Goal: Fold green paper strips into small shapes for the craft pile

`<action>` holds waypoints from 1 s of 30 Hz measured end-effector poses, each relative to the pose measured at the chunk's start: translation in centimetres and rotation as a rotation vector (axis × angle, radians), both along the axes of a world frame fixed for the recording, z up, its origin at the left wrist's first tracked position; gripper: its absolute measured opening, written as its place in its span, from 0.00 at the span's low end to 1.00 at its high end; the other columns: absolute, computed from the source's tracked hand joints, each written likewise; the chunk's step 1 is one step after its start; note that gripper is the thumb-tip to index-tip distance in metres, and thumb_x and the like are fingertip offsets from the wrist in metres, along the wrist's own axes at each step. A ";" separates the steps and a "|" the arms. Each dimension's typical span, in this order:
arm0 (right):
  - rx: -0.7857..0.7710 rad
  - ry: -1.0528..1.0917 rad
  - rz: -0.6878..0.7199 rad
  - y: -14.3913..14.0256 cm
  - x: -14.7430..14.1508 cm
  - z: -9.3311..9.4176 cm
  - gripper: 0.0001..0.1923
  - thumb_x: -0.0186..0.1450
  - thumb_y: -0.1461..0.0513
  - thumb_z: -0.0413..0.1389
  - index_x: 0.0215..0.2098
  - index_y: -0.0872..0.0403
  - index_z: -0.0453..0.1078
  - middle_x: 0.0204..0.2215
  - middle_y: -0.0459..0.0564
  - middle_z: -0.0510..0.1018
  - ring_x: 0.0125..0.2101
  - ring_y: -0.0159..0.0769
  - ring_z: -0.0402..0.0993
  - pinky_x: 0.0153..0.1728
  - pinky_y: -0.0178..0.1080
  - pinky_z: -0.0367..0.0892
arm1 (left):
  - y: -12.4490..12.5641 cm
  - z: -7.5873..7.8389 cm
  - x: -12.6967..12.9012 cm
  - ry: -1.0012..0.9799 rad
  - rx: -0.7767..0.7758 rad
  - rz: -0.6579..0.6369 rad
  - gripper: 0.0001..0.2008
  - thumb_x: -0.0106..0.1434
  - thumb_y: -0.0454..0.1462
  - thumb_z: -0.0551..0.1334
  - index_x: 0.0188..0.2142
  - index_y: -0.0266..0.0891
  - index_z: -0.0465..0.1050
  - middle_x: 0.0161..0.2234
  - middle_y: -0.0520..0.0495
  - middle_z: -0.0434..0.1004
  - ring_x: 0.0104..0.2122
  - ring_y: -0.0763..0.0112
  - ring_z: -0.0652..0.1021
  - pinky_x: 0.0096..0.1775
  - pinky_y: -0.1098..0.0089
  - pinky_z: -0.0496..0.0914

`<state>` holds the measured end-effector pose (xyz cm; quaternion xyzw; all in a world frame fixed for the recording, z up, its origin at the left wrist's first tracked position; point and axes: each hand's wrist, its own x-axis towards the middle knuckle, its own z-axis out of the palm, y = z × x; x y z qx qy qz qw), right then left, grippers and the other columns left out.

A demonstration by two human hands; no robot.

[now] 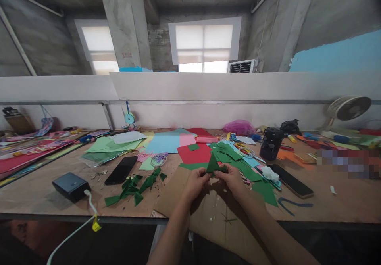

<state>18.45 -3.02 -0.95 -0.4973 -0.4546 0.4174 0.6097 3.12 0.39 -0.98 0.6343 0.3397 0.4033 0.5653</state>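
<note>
My left hand (197, 182) and my right hand (233, 179) together pinch a small dark green paper piece (213, 163), folded into a pointed triangle, just above a brown cardboard sheet (172, 195) at the table's front edge. Several folded green paper shapes (135, 185) lie in a loose pile to the left of my hands. More green paper squares (229, 154) are spread behind and to the right of my hands, over a red sheet (195, 154).
A black phone (121, 169) and a dark power bank (71, 185) with a white cable lie at left. A second phone (290, 180) lies at right, near a black jar (270, 143). Coloured paper sheets (166, 141) cover the back. A small fan (347, 108) stands far right.
</note>
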 end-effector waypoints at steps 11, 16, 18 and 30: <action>0.115 0.083 -0.265 1.0 2.2 -0.4 0.18 0.50 0.50 0.66 0.32 0.53 0.73 0.23 0.44 0.73 0.23 0.32 0.66 0.24 0.35 0.60 | 1.0 -0.6 -0.6 0.035 -0.011 0.120 0.16 0.52 0.48 0.64 0.22 0.38 0.65 0.16 0.57 0.61 0.15 0.79 0.60 0.19 0.75 0.52; 0.118 -0.013 0.034 0.7 1.6 -0.2 0.21 0.51 0.51 0.67 0.40 0.51 0.76 0.35 0.47 0.79 0.34 0.38 0.73 0.35 0.37 0.66 | 0.6 -0.4 -0.7 0.093 -0.008 -0.034 0.11 0.51 0.43 0.64 0.23 0.38 0.69 0.18 0.56 0.63 0.18 0.77 0.62 0.21 0.74 0.53; 0.080 -0.031 0.178 0.6 1.4 -0.3 0.19 0.50 0.52 0.68 0.37 0.53 0.77 0.31 0.47 0.80 0.32 0.39 0.74 0.36 0.39 0.67 | 0.5 -0.4 -0.6 0.087 0.000 -0.069 0.11 0.51 0.43 0.64 0.25 0.37 0.71 0.19 0.55 0.65 0.19 0.77 0.63 0.22 0.74 0.54; 0.077 0.073 0.262 0.3 1.2 -0.2 0.18 0.52 0.55 0.67 0.39 0.52 0.78 0.34 0.49 0.82 0.35 0.43 0.77 0.43 0.44 0.68 | 0.7 -0.6 -0.7 0.107 0.051 0.014 0.17 0.59 0.49 0.59 0.24 0.39 0.67 0.17 0.57 0.61 0.16 0.77 0.61 0.22 0.74 0.54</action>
